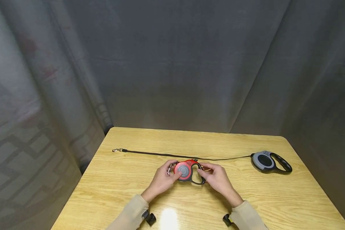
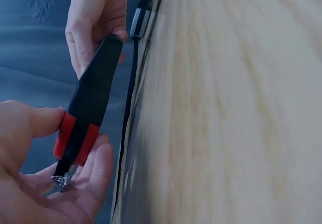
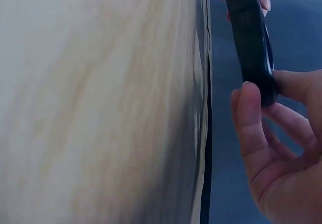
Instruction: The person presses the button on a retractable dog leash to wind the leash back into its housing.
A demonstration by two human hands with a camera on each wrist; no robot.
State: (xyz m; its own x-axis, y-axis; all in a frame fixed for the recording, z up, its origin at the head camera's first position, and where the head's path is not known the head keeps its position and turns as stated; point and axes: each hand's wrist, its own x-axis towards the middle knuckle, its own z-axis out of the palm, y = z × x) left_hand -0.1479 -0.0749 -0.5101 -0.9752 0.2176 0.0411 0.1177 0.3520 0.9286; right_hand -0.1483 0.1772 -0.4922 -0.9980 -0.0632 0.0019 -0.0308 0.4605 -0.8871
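A red and black retractable dog leash [image 1: 187, 170] with a grey round centre is held up between both hands over the table. My left hand [image 1: 162, 179] grips its red body, thumb on the face and fingers behind. The metal clip [image 2: 61, 180] hangs from the cord end beside the left palm. At the other end, my right hand [image 1: 217, 179] pinches the black loop handle [image 3: 255, 58] between thumb and fingers. A second retractable leash, grey and black [image 1: 263, 160], lies on the right of the table, its handle pointing right.
From the grey leash a black strap [image 1: 166, 155] runs left across the wooden table [image 1: 126, 198], behind the hands, ending in a metal snap hook [image 1: 117, 150]. Grey curtains [image 1: 172, 70] hang behind the table and along its sides.
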